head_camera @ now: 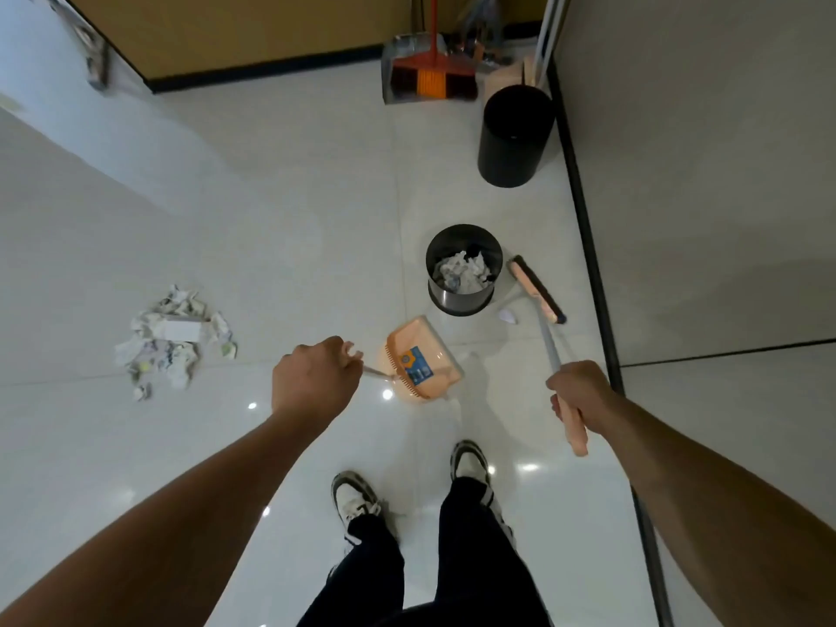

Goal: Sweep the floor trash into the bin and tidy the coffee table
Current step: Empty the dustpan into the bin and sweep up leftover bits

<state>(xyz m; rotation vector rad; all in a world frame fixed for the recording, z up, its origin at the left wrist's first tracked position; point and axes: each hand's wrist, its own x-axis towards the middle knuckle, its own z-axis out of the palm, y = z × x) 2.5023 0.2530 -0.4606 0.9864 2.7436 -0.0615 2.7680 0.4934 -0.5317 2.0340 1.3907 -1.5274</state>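
My left hand [314, 382] grips the handle of a peach dustpan [418, 359], which hangs just above the white tile floor in front of my feet. My right hand [581, 393] grips the peach end of a broom handle. The broom [536, 289] has its head down on the floor to the right of a small dark bin [461, 303] that holds crumpled paper. A pile of crumpled paper trash [174, 339] lies on the floor to the left. One small white scrap [506, 315] lies between the bin and the broom head.
A taller black bin [515, 138] stands farther back by the right wall [701, 174]. An orange broom with a grey dustpan [427, 76] leans in the far corner. A dark baseboard runs along the right wall. My shoes [357, 497] are at the bottom centre.
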